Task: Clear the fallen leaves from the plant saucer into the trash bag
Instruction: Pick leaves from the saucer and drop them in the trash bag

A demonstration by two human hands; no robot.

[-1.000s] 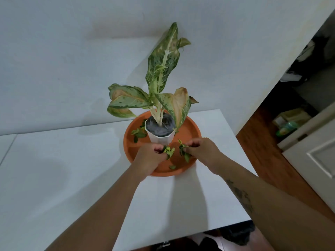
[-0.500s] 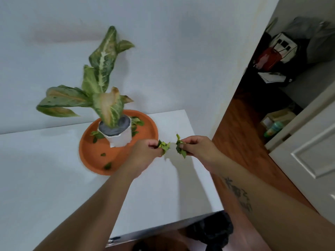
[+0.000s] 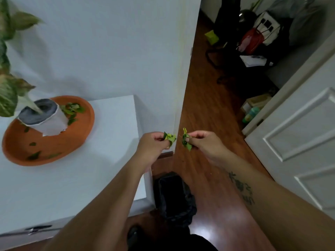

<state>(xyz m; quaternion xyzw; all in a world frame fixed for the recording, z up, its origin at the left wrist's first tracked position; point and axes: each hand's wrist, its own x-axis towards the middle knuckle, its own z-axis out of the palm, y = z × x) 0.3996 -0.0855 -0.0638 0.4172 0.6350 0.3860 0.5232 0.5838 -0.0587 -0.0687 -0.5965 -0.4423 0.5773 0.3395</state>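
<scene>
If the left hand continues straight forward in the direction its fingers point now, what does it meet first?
Probably the white wall corner, just past the leaves pinched in the left hand. Depth is unclear from this one view; it might pass beside it.

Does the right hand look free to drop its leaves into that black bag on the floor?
Probably yes: the right hand pinches leaves over bare floor, with nothing between it and the open trash bag below.

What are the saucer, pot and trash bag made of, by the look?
Saucer: orange and matte with a smooth, even rim, so plastic or terracotta; the view cannot settle which.
Pot: white, faceted and thin-walled, probably plastic.
Trash bag: black, crinkled, faintly glossy film, so thin plastic.
</scene>
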